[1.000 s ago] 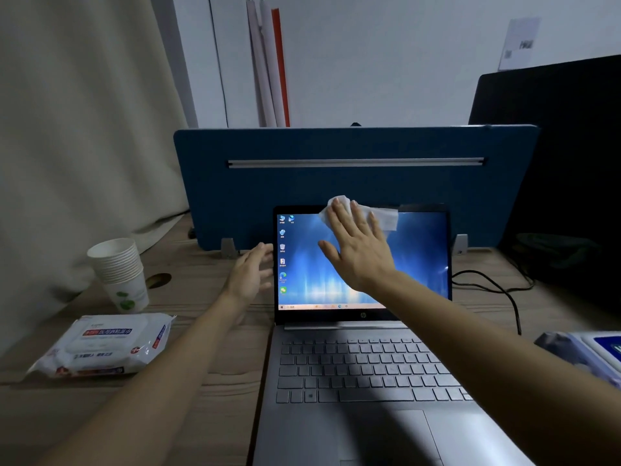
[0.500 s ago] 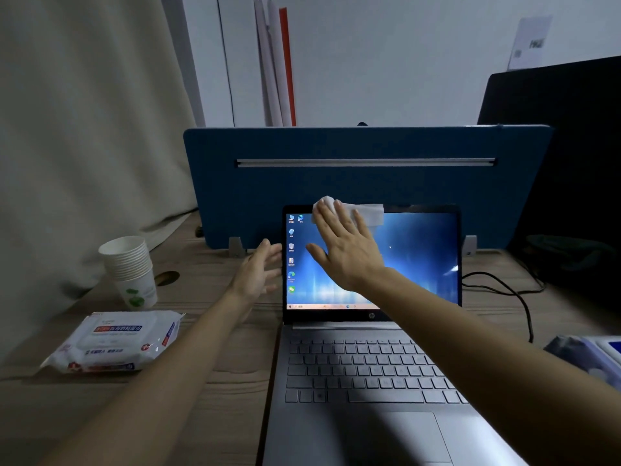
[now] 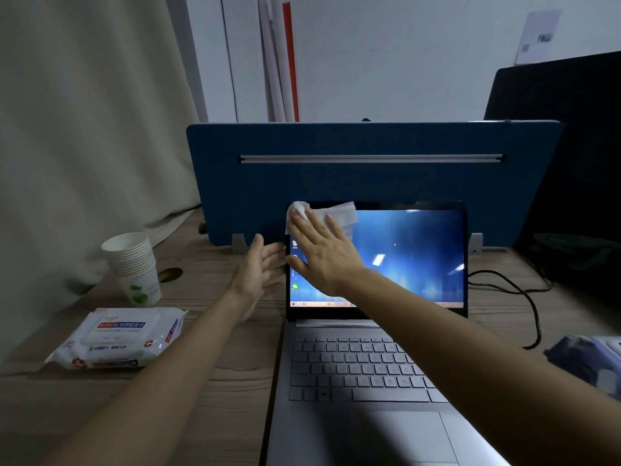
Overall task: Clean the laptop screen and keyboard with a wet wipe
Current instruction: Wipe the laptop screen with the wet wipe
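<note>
An open silver laptop [image 3: 356,425] stands on the wooden desk, its lit blue screen [image 3: 413,260] facing me. My right hand [image 3: 322,253] lies flat against the screen's upper left corner and presses a white wet wipe [image 3: 339,213] onto the glass. The wipe sticks out above my fingertips and over the top bezel. My left hand [image 3: 258,274] is open, fingers spread, at the left edge of the lid; whether it touches the lid is unclear. The grey keyboard [image 3: 353,364] lies bare below my right forearm.
A pack of wet wipes [image 3: 117,338] lies on the desk at left, with a stack of paper cups [image 3: 134,264] behind it. A blue divider panel [image 3: 369,183] stands right behind the laptop. A black cable [image 3: 524,297] curls at right, beside another pack [image 3: 591,361].
My right hand has slid the wipe leftward along the top of the screen, from the middle to the upper left corner. My left hand has stayed beside the lid's left edge.
</note>
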Demonstrator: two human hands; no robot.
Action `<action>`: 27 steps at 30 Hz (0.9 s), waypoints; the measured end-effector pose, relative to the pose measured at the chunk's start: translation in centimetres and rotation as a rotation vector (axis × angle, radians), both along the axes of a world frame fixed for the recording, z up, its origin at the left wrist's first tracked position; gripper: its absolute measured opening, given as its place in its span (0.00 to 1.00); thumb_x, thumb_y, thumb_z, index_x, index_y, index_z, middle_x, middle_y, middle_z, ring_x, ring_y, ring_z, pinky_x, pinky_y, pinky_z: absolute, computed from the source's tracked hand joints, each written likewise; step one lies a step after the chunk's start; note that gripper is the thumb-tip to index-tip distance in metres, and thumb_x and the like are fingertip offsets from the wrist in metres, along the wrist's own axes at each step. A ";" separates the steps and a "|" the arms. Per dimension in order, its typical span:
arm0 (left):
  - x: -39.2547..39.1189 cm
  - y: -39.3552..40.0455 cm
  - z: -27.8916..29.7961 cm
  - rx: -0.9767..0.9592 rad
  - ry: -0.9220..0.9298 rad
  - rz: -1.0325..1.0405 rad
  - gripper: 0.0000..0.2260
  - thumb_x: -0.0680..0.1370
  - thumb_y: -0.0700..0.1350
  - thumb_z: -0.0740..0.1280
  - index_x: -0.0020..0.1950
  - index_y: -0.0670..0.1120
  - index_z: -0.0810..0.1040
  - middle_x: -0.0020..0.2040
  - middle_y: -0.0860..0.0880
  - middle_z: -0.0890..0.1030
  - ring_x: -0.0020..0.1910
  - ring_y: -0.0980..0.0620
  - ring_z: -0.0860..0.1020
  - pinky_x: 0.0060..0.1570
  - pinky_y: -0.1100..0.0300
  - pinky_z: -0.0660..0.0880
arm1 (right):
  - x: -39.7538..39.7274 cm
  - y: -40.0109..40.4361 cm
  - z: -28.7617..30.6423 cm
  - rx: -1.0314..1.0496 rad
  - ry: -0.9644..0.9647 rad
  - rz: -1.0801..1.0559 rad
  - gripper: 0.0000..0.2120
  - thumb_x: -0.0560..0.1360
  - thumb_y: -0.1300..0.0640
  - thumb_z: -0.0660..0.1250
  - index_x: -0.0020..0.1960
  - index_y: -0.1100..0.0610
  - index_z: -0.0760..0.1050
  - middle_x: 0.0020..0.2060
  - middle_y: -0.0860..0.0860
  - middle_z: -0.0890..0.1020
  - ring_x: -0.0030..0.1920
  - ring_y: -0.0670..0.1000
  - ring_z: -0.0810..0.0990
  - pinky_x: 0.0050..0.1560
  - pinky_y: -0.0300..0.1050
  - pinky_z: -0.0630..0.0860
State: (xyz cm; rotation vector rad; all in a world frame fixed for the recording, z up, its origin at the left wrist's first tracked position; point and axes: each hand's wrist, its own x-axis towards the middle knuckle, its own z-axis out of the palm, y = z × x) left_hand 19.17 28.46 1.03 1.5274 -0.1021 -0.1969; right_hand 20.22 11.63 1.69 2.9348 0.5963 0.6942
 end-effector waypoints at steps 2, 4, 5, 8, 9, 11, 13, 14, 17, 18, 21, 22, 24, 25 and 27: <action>-0.1 0.0 -0.1 -0.013 -0.004 0.006 0.29 0.80 0.65 0.45 0.70 0.51 0.71 0.62 0.54 0.79 0.56 0.57 0.79 0.57 0.52 0.72 | -0.5 0.0 -0.7 -0.034 -0.020 0.020 0.32 0.82 0.40 0.47 0.80 0.55 0.47 0.80 0.49 0.46 0.79 0.51 0.41 0.78 0.55 0.42; -0.1 0.0 -0.1 -0.023 -0.007 0.012 0.29 0.80 0.65 0.46 0.71 0.50 0.70 0.57 0.55 0.81 0.54 0.58 0.79 0.58 0.52 0.71 | -0.9 -0.1 -1.1 -0.045 -0.029 0.034 0.32 0.82 0.40 0.47 0.80 0.55 0.48 0.80 0.49 0.47 0.79 0.52 0.42 0.78 0.54 0.41; -0.1 0.0 -0.2 -0.025 -0.008 0.010 0.30 0.80 0.66 0.46 0.71 0.49 0.70 0.56 0.56 0.81 0.54 0.58 0.79 0.59 0.51 0.71 | -1.1 -0.2 -1.3 -0.046 -0.029 0.040 0.32 0.82 0.40 0.48 0.80 0.55 0.48 0.80 0.49 0.48 0.79 0.51 0.42 0.78 0.54 0.41; 0.0 0.1 -0.4 -0.019 -0.007 0.002 0.31 0.79 0.66 0.46 0.71 0.49 0.70 0.58 0.53 0.81 0.55 0.57 0.79 0.59 0.52 0.71 | -1.8 -0.2 -1.9 -0.053 -0.011 0.052 0.31 0.82 0.40 0.48 0.80 0.54 0.48 0.80 0.48 0.48 0.79 0.51 0.43 0.78 0.54 0.42; 0.0 0.1 -0.4 -0.016 -0.006 -0.001 0.31 0.79 0.66 0.46 0.71 0.49 0.70 0.61 0.51 0.80 0.56 0.56 0.79 0.57 0.52 0.71 | -2.0 -0.3 -2.2 -0.054 -0.002 0.057 0.31 0.82 0.40 0.48 0.80 0.54 0.47 0.80 0.48 0.47 0.79 0.51 0.43 0.78 0.54 0.42; -0.1 0.0 -0.6 -0.008 -0.005 -0.005 0.31 0.79 0.66 0.46 0.71 0.49 0.71 0.64 0.49 0.79 0.58 0.55 0.78 0.58 0.52 0.71 | -2.5 -0.4 -2.9 -0.058 0.017 0.067 0.31 0.82 0.40 0.48 0.80 0.53 0.47 0.80 0.48 0.47 0.79 0.51 0.43 0.78 0.54 0.42; -0.2 -0.1 -0.8 -0.003 0.001 -0.002 0.31 0.80 0.66 0.45 0.71 0.49 0.70 0.66 0.48 0.77 0.59 0.53 0.78 0.59 0.51 0.71 | -2.9 -0.5 -3.5 -0.067 0.029 0.074 0.31 0.82 0.40 0.48 0.80 0.53 0.46 0.80 0.47 0.46 0.79 0.50 0.42 0.78 0.54 0.41; -0.3 -0.1 -1.0 -0.002 0.004 0.003 0.31 0.80 0.65 0.45 0.72 0.48 0.69 0.67 0.47 0.76 0.59 0.52 0.77 0.59 0.52 0.71 | -3.0 -0.5 -3.8 -0.073 0.035 0.076 0.31 0.82 0.40 0.48 0.80 0.53 0.46 0.80 0.47 0.46 0.79 0.50 0.42 0.78 0.54 0.41; -0.5 0.0 -1.3 0.000 0.007 0.013 0.31 0.80 0.65 0.46 0.74 0.46 0.66 0.68 0.46 0.76 0.59 0.52 0.77 0.60 0.50 0.70 | -3.6 -0.6 -4.5 -0.087 0.058 0.085 0.31 0.82 0.40 0.47 0.80 0.53 0.46 0.80 0.47 0.45 0.79 0.50 0.42 0.78 0.54 0.41; -0.6 0.0 -1.4 0.000 0.009 0.015 0.31 0.80 0.65 0.46 0.74 0.46 0.66 0.67 0.46 0.76 0.58 0.52 0.77 0.61 0.50 0.70 | -3.8 -0.5 -4.7 -0.093 0.067 0.089 0.31 0.82 0.40 0.47 0.80 0.53 0.46 0.80 0.47 0.45 0.79 0.50 0.42 0.78 0.54 0.41; -0.8 0.0 -1.6 0.000 0.017 0.024 0.31 0.81 0.64 0.46 0.74 0.46 0.65 0.68 0.45 0.75 0.59 0.51 0.77 0.60 0.50 0.70 | -4.4 -0.5 -5.3 -0.095 0.085 0.106 0.30 0.82 0.40 0.47 0.80 0.52 0.47 0.80 0.47 0.46 0.79 0.50 0.41 0.78 0.54 0.41; -0.8 0.0 -1.6 0.000 0.021 0.027 0.30 0.81 0.64 0.46 0.74 0.45 0.65 0.69 0.44 0.75 0.61 0.49 0.76 0.60 0.50 0.70 | -4.5 -0.5 -5.4 -0.083 0.093 0.115 0.30 0.82 0.41 0.48 0.80 0.52 0.48 0.80 0.47 0.47 0.79 0.50 0.41 0.78 0.54 0.41; -0.8 0.0 -1.7 0.002 0.028 0.030 0.30 0.81 0.64 0.46 0.74 0.45 0.65 0.69 0.44 0.74 0.64 0.48 0.75 0.59 0.50 0.70 | -4.8 -0.5 -5.5 -0.067 0.113 0.137 0.30 0.82 0.41 0.49 0.80 0.52 0.50 0.80 0.47 0.48 0.79 0.50 0.43 0.78 0.53 0.40; -0.9 0.0 -1.8 0.005 0.034 0.030 0.30 0.81 0.64 0.46 0.74 0.45 0.65 0.69 0.44 0.74 0.64 0.47 0.75 0.59 0.50 0.70 | -4.9 -0.5 -5.6 -0.073 0.125 0.145 0.29 0.82 0.41 0.48 0.80 0.52 0.51 0.80 0.46 0.49 0.79 0.50 0.43 0.78 0.53 0.40; -1.0 0.0 -2.1 0.014 0.047 0.031 0.30 0.81 0.64 0.46 0.74 0.46 0.65 0.70 0.43 0.73 0.66 0.46 0.74 0.60 0.50 0.70 | -5.2 -0.6 -5.9 -0.088 0.152 0.154 0.29 0.82 0.41 0.47 0.80 0.52 0.51 0.80 0.46 0.49 0.79 0.49 0.42 0.78 0.53 0.40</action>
